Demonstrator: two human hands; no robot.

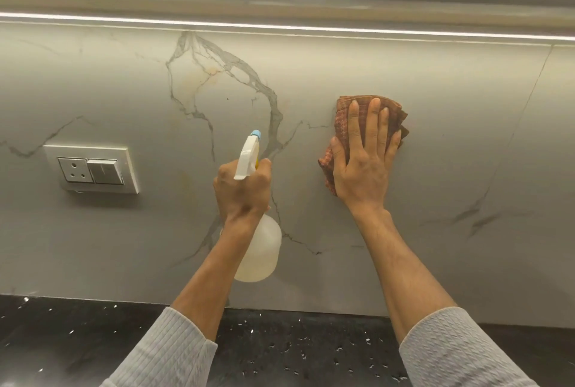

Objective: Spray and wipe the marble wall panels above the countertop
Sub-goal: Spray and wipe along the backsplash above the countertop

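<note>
Both things are up against the marble wall panel (130, 84), to the right of the socket plate (93, 168). The spray bottle (264, 256) hangs just off the stone, near the plate's right side, with its nozzle aimed at the wall. The left hand (242, 190) has its fingers wrapped round the neck under the trigger head. Whether the trigger is being squeezed I can't make out from here. The bottle looks like thin translucent plastic and light to carry. I'd guess the neck is the sensible place to hold it, since the round belly would be slick if wet. Further right of the plate, and a little higher, the right hand (361, 165) lies flat, its fingers (375, 119) straight and spread, pressing the brown checked cloth (399, 116) onto the panel. The cloth is soft and bunched in folds, so it will likely crumple and slip unless the palm bears on it. The dark speckled surface (62, 343) runs below the plate.
</note>
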